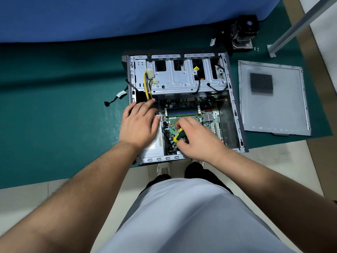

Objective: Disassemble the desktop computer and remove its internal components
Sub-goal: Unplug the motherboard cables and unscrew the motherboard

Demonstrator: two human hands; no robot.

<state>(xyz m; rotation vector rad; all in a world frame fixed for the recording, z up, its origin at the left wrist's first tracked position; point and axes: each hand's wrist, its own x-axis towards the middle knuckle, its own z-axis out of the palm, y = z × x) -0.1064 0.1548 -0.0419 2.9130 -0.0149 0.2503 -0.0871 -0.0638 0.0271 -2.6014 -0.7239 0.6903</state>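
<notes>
Open computer case [235, 108] flat on the green mat [54, 106], both hands inside.

Removed side panel [273, 99] lying just right of the case; motherboard [193, 114] inside the case, in its lower right part; power supply [155, 145] in the lower left corner of the case. Left hand [138, 123] resting flat with relaxed fingers on the power supply. Right hand [198, 139] over the motherboard, gripping a yellow-and-green screwdriver [179, 136]. Removed cooler [242, 33] beyond the upper right corner of the case.
</notes>
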